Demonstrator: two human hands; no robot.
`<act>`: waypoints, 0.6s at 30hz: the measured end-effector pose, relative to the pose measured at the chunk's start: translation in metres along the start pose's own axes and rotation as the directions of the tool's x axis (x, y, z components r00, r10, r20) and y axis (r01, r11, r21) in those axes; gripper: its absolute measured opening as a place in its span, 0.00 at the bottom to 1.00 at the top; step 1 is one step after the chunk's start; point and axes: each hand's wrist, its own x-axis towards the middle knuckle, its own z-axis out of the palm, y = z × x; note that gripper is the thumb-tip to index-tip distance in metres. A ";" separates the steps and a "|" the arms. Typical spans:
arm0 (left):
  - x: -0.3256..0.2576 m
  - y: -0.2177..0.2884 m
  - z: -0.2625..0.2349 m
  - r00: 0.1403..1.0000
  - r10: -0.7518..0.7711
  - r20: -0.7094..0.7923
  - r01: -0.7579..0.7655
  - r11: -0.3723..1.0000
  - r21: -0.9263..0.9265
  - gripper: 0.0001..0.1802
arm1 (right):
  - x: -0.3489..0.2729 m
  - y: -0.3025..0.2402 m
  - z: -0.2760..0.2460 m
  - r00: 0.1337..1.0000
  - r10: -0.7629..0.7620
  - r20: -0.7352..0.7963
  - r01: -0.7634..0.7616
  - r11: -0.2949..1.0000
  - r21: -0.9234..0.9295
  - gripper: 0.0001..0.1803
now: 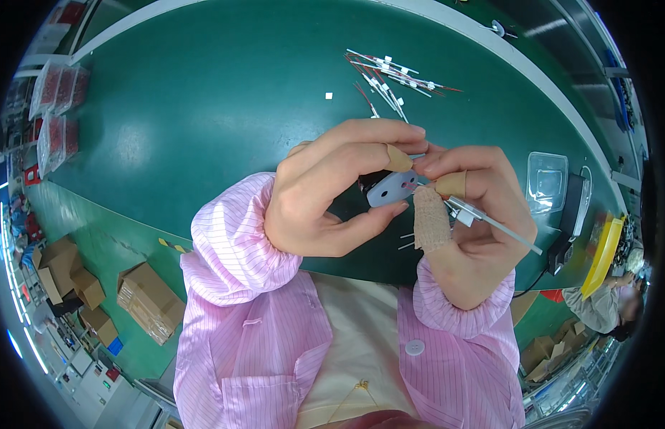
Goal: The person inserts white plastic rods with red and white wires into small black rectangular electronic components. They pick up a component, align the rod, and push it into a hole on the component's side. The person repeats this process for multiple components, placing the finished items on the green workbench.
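Observation:
Above the green table (pixel 204 107) my left hand (pixel 321 186) is closed on a small pale grey-blue plastic part (pixel 391 190) with dark holes in its face; something black shows behind it. My right hand (pixel 486 200) meets it from the other side, fingers pinching a thin white lead with a white tag (pixel 464 217) and a long white stem (pixel 518 239). The lead's tip is close to the part's face; whether it enters a hole is too small to tell. Tape covers my right thumb and a finger on each hand.
Beyond my hands lies a loose bunch of red and white tagged leads (pixel 393 75), with a small white square (pixel 329 96) beside it. A clear plastic box (pixel 547 179), a dark device (pixel 575 204) and a yellow tray (pixel 602 257) are at right. Bagged red parts (pixel 59 89) stand left.

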 end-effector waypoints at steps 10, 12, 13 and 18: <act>0.000 0.000 -0.002 0.999 0.032 -0.001 -0.032 0.999 0.020 0.22 | 0.002 -0.001 -0.003 0.998 -0.053 0.045 0.056 0.997 -0.051 0.06; 0.001 0.003 -0.002 1.000 0.006 -0.001 -0.006 0.999 0.036 0.22 | 0.001 -0.002 -0.002 0.997 -0.063 0.041 0.066 0.995 -0.074 0.06; 0.002 0.006 -0.002 1.000 -0.030 0.002 0.030 0.997 0.070 0.22 | 0.001 -0.002 -0.001 0.996 -0.068 0.053 0.074 0.990 -0.121 0.06; 0.005 0.012 0.000 0.994 -0.110 0.010 0.104 0.966 0.238 0.22 | 0.003 0.008 0.002 0.989 -0.148 0.014 0.147 0.966 -0.213 0.10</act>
